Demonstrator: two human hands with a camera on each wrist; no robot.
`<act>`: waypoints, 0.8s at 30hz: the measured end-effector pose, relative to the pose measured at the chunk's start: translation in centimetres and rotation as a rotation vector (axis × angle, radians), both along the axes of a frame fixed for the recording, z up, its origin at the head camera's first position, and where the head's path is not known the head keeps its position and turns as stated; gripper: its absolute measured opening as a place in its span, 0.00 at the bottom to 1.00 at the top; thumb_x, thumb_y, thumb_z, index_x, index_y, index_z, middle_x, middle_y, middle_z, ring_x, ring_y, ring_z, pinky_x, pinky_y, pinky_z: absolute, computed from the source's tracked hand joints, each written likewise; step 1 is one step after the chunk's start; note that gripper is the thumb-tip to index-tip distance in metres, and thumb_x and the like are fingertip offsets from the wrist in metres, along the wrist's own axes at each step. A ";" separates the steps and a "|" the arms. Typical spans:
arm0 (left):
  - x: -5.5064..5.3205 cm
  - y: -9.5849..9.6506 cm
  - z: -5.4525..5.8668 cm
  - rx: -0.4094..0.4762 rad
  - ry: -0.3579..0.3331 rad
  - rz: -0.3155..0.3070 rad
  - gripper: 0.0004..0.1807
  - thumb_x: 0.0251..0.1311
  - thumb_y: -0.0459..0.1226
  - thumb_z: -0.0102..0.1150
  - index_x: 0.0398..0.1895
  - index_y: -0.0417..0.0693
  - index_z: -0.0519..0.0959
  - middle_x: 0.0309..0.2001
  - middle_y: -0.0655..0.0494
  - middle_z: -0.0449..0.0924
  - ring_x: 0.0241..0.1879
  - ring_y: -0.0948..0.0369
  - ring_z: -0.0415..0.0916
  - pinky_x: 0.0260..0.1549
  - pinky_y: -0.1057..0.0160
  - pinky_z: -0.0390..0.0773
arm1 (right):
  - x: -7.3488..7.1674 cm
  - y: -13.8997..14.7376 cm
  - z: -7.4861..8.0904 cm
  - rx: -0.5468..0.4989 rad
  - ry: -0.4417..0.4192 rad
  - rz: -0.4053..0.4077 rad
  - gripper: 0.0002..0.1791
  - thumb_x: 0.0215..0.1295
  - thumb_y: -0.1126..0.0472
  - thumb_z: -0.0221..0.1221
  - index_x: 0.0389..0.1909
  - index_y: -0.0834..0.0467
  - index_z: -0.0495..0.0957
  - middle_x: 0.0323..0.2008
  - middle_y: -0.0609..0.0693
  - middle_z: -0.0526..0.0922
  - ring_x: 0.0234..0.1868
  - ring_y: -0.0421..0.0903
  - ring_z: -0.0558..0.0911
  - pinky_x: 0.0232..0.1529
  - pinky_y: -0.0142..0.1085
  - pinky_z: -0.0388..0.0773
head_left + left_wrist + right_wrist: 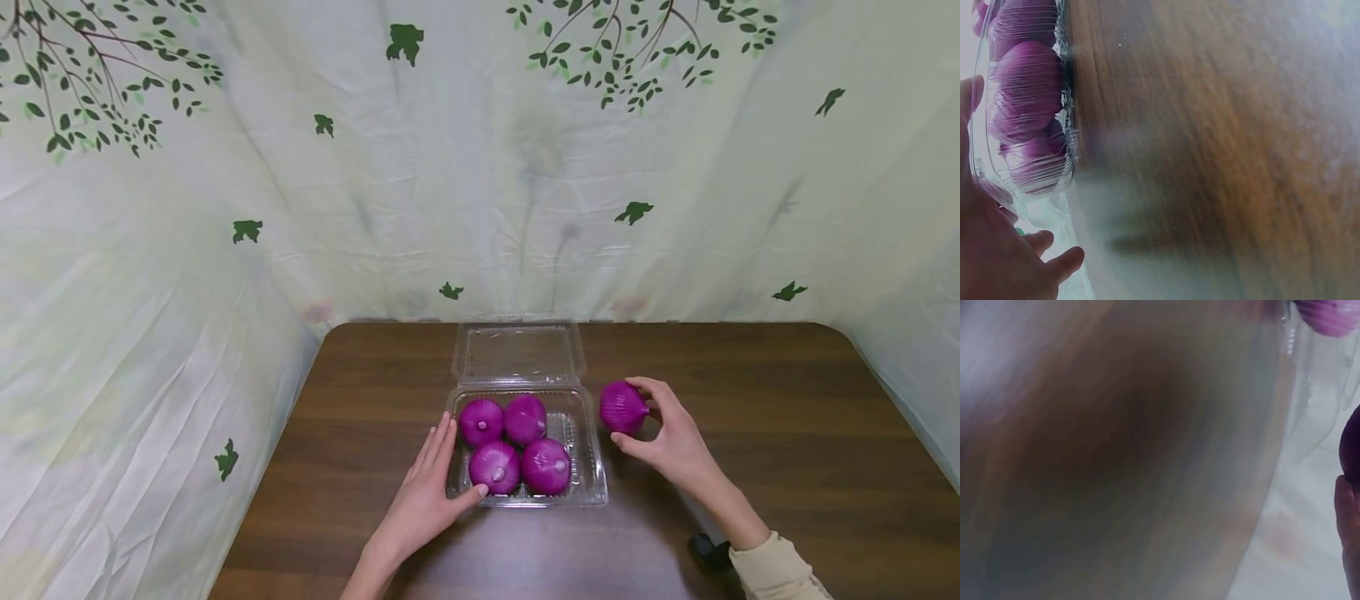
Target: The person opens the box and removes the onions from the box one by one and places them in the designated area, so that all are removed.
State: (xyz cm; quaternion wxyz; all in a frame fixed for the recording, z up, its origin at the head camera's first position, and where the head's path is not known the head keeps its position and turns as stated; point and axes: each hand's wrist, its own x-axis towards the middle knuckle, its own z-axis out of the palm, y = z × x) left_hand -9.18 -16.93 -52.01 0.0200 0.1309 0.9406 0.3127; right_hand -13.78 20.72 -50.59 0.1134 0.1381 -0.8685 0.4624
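A clear plastic clamshell container (588, 450) lies on the table with its lid (517, 352) folded back. Several purple onions (495, 468) sit inside its base, filling the left and middle. My left hand (426, 492) rests against the container's left side with fingers straight, its thumb at the front edge. In the left wrist view, that hand's fingers (1066, 265) spread beside the container wall. Just right of the container, my right hand (678, 437) pinches another purple onion (622, 408) between thumb and fingers. The right wrist view catches only part of this onion (1352, 447).
The brown wooden table (787, 417) has rounded back corners. A pale cloth with printed leaves (480, 167) hangs behind and around it. A small black object (708, 552) is near my right wrist, partly hidden by it.
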 end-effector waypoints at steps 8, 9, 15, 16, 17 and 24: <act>0.0 0.0 0.2 -0.001 -0.004 -0.001 0.58 0.54 0.68 0.58 0.80 0.54 0.43 0.79 0.62 0.34 0.76 0.49 0.37 0.65 0.33 0.52 | -0.1 1.6 -0.9 0.095 -0.026 0.003 0.43 0.44 0.60 0.79 0.61 0.56 0.67 0.52 0.49 0.73 0.51 0.46 0.74 0.47 0.48 0.80; 0.0 0.1 0.2 0.000 -0.007 -0.001 0.59 0.54 0.68 0.58 0.80 0.54 0.43 0.79 0.62 0.34 0.76 0.49 0.37 0.65 0.33 0.52 | -0.1 1.8 -1.0 0.108 -0.027 0.005 0.42 0.44 0.59 0.79 0.61 0.56 0.68 0.52 0.48 0.73 0.50 0.46 0.74 0.46 0.48 0.80; 0.0 0.1 0.4 -0.003 -0.012 0.002 0.58 0.54 0.67 0.59 0.80 0.53 0.43 0.79 0.62 0.34 0.76 0.49 0.37 0.65 0.33 0.51 | -0.5 2.6 -1.6 0.169 -0.036 0.016 0.39 0.46 0.56 0.78 0.60 0.54 0.71 0.53 0.50 0.73 0.52 0.50 0.72 0.44 0.53 0.78; 0.0 0.1 0.4 -0.002 -0.011 0.002 0.58 0.54 0.67 0.60 0.80 0.53 0.43 0.79 0.62 0.34 0.76 0.49 0.37 0.65 0.34 0.51 | -0.6 2.7 -1.7 0.175 -0.040 0.018 0.39 0.46 0.56 0.77 0.60 0.54 0.71 0.53 0.51 0.73 0.52 0.51 0.72 0.45 0.54 0.77; 0.0 0.1 0.4 -0.002 -0.012 0.002 0.58 0.54 0.67 0.60 0.80 0.54 0.43 0.79 0.62 0.34 0.76 0.49 0.37 0.65 0.34 0.51 | -0.7 2.8 -1.7 0.184 -0.044 0.018 0.38 0.47 0.55 0.77 0.60 0.54 0.72 0.54 0.51 0.73 0.52 0.52 0.72 0.45 0.55 0.77; 0.0 0.1 0.3 0.000 -0.020 0.003 0.59 0.54 0.68 0.59 0.80 0.55 0.42 0.79 0.64 0.33 0.76 0.50 0.37 0.65 0.33 0.51 | -1.2 3.2 -2.2 0.228 -0.098 0.008 0.38 0.51 0.49 0.75 0.62 0.55 0.73 0.54 0.54 0.74 0.53 0.55 0.72 0.46 0.56 0.76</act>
